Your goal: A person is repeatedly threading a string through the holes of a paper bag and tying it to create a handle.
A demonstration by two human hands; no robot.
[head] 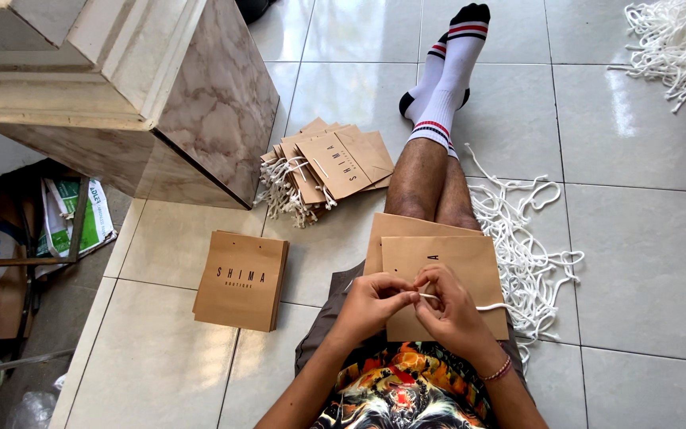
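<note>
Seated on the tiled floor [645, 262], legs stretched out, a brown paper bag [445, 270] lying flat across the lap. Left hand [371, 304] at the bag's near edge, fingers [395, 286] pressed together in a pinch on a white cord [487, 306]. Right hand [450, 310] just beside, touching the left, fingers likewise pinching the same cord, which trails off to the right. Loose heap of white cords [522, 246] on the floor right of the legs. Flat stack of brown bags [241, 280] to the left; fanned pile of bags with cord handles [327, 167] further ahead, beside a marbled pillar base [200, 111]. More cords [672, 40] at top right
</note>
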